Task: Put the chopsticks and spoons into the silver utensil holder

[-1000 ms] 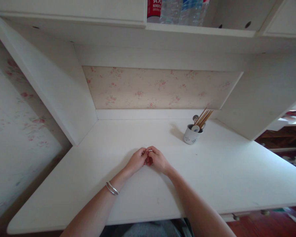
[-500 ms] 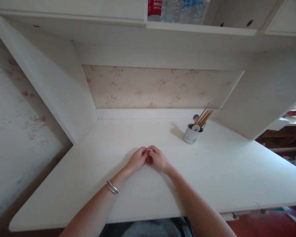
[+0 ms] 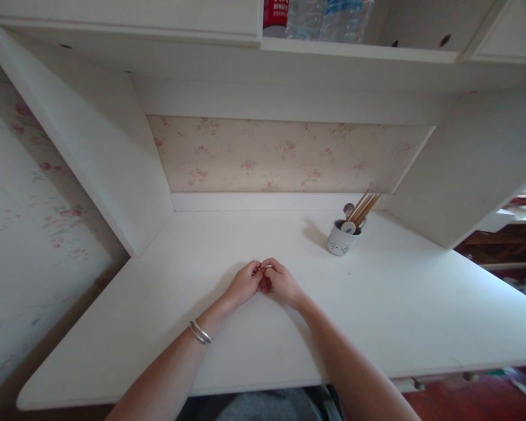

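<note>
My left hand [image 3: 245,282] and my right hand [image 3: 281,283] meet over the middle of the white desk [image 3: 228,240], fingertips touching. Both are closed, thumbs and fingers pinched together. Whatever lies between them, if anything, is too small and too covered to make out. Two silver bangles [image 3: 200,331] circle my left wrist. Beyond my right hand, toward the back, stands a white utensil holder [image 3: 341,241] with holes in its side. Chopsticks [image 3: 363,209] and spoon-like utensils lean out of it to the right.
Overhead runs a shelf [image 3: 359,54] with clear plastic bottles [image 3: 307,20] and a red-labelled bottle [image 3: 275,14]. White side panels [image 3: 469,158] close off the desk at left and right. Drawer knobs [image 3: 418,383] stick out under the front edge.
</note>
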Demonstrator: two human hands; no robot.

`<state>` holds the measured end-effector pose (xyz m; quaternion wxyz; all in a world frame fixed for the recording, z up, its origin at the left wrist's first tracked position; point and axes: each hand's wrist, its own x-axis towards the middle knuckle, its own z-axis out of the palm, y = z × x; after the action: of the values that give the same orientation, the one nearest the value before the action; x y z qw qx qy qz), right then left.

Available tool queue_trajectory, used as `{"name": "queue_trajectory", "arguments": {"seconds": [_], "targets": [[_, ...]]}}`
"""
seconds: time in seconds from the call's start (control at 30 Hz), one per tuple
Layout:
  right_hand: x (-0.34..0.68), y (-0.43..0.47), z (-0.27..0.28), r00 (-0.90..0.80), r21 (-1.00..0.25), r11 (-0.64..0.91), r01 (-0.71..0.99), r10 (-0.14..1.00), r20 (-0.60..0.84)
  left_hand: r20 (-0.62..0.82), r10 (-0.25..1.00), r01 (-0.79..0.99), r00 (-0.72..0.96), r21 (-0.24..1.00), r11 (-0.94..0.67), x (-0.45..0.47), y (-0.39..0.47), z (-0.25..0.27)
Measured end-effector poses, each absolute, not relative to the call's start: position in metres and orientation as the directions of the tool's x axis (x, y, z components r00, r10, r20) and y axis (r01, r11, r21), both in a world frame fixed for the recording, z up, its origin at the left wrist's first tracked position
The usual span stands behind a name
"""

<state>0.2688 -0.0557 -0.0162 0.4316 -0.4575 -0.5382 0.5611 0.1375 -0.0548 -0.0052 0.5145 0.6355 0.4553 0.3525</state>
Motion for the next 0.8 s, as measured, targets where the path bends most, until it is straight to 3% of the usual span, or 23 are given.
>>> {"name": "queue_trajectory", "arguments": {"seconds": [0.8], "targets": [[0.2682, -0.0564, -0.0144, -0.215, -0.998, -0.067, 0.002, 0.974, -0.066, 0.014, 0.937, 0.211, 0.35, 0.973, -0.094, 0.1353, -0.051, -0.0149]]}}
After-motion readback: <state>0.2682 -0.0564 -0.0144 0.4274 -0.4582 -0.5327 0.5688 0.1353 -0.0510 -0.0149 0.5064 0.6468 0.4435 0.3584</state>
